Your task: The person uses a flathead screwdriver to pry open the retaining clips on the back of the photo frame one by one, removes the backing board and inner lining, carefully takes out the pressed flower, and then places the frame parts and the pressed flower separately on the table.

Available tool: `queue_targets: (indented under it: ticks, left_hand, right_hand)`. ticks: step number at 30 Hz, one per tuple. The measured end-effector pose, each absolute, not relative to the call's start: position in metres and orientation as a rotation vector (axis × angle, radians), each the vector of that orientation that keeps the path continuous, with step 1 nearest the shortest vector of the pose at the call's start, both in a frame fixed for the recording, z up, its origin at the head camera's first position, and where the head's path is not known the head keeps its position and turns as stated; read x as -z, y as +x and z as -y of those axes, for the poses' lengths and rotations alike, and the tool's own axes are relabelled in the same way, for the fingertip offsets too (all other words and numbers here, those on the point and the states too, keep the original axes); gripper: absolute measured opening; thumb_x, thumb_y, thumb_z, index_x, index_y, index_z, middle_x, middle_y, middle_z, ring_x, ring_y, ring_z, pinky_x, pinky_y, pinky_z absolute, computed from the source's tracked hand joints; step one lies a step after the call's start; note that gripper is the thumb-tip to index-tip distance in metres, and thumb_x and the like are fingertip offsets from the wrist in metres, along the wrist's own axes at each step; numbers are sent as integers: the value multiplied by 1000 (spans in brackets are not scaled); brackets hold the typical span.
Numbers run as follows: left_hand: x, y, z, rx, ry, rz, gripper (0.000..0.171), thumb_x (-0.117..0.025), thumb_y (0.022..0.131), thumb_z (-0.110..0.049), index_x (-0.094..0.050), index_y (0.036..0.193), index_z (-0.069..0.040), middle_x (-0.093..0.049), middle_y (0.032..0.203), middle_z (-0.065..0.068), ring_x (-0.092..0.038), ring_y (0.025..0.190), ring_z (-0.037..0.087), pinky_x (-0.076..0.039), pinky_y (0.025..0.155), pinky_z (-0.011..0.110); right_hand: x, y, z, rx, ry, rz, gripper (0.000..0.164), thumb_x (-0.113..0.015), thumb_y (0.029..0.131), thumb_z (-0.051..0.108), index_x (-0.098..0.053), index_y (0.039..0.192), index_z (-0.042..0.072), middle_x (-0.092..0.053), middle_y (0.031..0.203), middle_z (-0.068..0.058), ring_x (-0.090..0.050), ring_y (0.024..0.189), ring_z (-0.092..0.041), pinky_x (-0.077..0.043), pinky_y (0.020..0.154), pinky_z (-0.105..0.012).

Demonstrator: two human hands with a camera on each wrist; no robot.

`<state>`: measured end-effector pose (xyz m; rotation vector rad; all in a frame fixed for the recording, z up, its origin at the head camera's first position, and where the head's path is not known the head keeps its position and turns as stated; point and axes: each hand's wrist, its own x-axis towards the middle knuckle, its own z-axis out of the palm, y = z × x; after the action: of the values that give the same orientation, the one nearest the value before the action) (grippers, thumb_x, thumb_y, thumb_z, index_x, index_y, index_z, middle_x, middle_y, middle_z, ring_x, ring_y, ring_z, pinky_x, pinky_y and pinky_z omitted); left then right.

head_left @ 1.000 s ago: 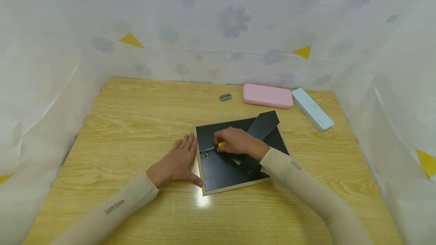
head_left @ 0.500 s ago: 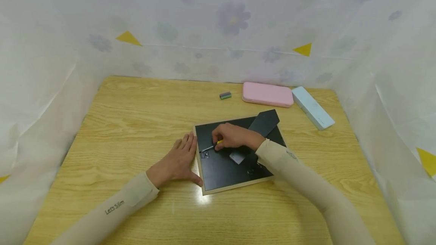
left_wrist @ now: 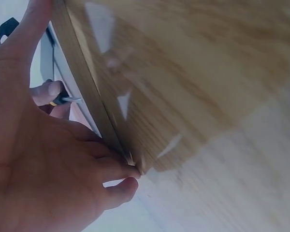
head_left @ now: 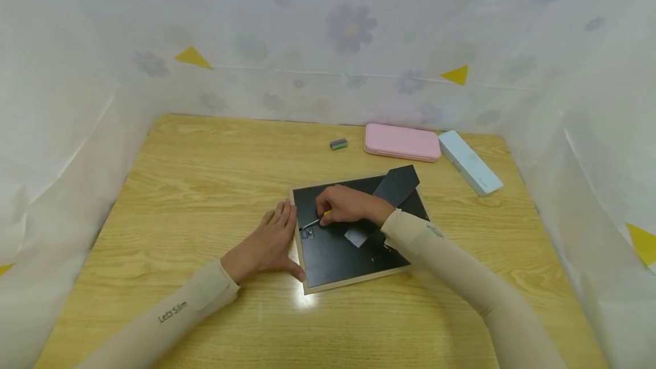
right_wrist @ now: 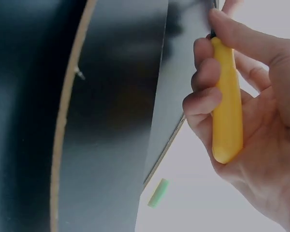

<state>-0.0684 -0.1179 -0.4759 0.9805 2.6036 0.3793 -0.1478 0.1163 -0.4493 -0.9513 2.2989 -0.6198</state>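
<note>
A picture frame point(head_left: 333, 266) lies face down on the table, its black backing and thin wooden border showing. Its black easel stand point(head_left: 397, 185) slants across the back. My left hand point(head_left: 266, 244) rests along the left border, fingers straight and thumb spread at the near corner. The right hand point(head_left: 348, 205) grips the yellow handle of a screwdriver point(right_wrist: 226, 106) over the backing. The screwdriver's metal shaft points left, with its tip at the inner left edge, just above a small metal fitting point(head_left: 308, 233). In the head view the fingers hide most of the handle.
Behind the frame on the wooden table point(head_left: 205, 169) are a small grey-green block point(head_left: 339, 144), a pink case point(head_left: 402, 142) and a light blue box point(head_left: 470, 163). White flower-patterned sheeting point(head_left: 307, 27) surrounds the table at the back and sides.
My right hand has shifted slightly left with the screwdriver, uncovering more of the stand's lower end. The left hand and the picture frame stay in place.
</note>
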Motion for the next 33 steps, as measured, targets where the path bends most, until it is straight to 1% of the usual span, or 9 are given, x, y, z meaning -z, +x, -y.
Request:
queue_targets:
  ticks: [3,6,9,12,15,20,25,29,33]
  left_hand:
    - [474,-69,116,-383,980,-2593,147,-79,59,-77,-14,151,18,-6,158,38,-9,148,50,-18,117,59]
    - [473,-69,117,-382,965,-2586,147,-79,59,-76,-14,152,17,-5,159,38,-9,148,50,-17,117,59]
    - [473,-69,117,-375,956,-2585,147,-79,60,-76,-13,152,16,-4,159,37,-8,149,49,-18,117,59]
    - [473,-68,117,-381,949,-2581,147,-79,60,-76,-12,153,15,-4,159,36,-8,149,49,-18,117,59]
    - [474,-69,117,-385,951,-2577,147,-79,60,-76,-11,153,15,-2,160,36,-8,149,48,-17,117,59]
    - [473,-69,117,-387,957,-2589,147,-79,60,-76,-12,152,16,-3,159,36,-8,149,49,-18,117,59]
    - [474,-69,117,-401,952,-2585,147,-81,59,-75,-12,153,16,-3,159,36,-8,149,49,-17,117,59]
    - [474,-69,117,-441,946,-2572,147,-81,60,-74,-10,153,15,-2,159,36,-7,149,49,-16,117,59]
    - [475,-69,117,-503,946,-2566,147,-83,60,-71,-8,154,13,-1,159,37,-7,148,51,-16,117,61]
  right_hand:
    - [443,-143,-111,526,-942,-2347,9,-77,90,18,-69,87,14,-62,74,4,-53,62,-9,-44,61,-26]
    - [436,-135,-101,342,-960,-2421,6,-74,92,19,-70,93,15,-66,80,4,-57,64,-10,-47,63,-28]
    - [428,-124,-91,59,-1074,-2507,9,-71,94,21,-72,100,15,-69,85,1,-61,68,-13,-50,64,-30]
    - [423,-117,-82,-215,-1235,-2577,8,-70,94,22,-74,99,15,-70,84,-1,-62,66,-16,-51,60,-31]
    - [420,-112,-76,-378,-1349,-2613,7,-69,94,20,-75,92,17,-69,77,-1,-60,60,-16,-48,55,-30]
    - [415,-111,-70,-442,-1432,-2606,9,-69,94,17,-75,87,18,-69,73,2,-56,56,-12,-47,54,-28]
    - [409,-110,-68,-442,-1464,-2532,10,-69,95,13,-75,91,19,-72,82,2,-64,67,-13,-53,62,-28]
    - [406,-108,-64,-452,-1475,-2495,11,-70,94,11,-75,98,20,-72,86,2,-67,74,-14,-54,66,-28]
    - [403,-106,-57,-426,-1478,-2502,22,-74,91,12,-75,111,22,-74,93,4,-67,74,-13,-53,65,-27]
